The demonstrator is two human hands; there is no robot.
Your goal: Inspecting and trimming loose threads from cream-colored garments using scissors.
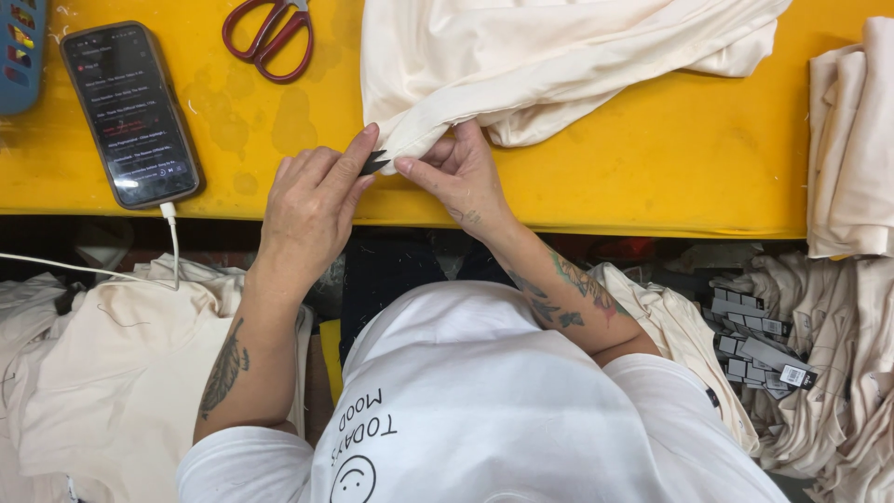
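Observation:
A cream garment (549,56) lies bunched on the yellow table (652,168), one corner pulled toward the near edge. My right hand (461,177) pinches that corner between thumb and fingers. My left hand (312,210) pinches a small black tag (374,163) and holds it against the same corner. The two hands almost touch at the fabric's tip.
Red-handled scissors (270,37) lie at the table's far edge. A smartphone (130,112) with a lit screen and white cable (172,242) sits on the left. More cream garments are stacked at the right (852,140) and piled at lower left (102,373). Several grey tags (759,349) rest on fabric at lower right.

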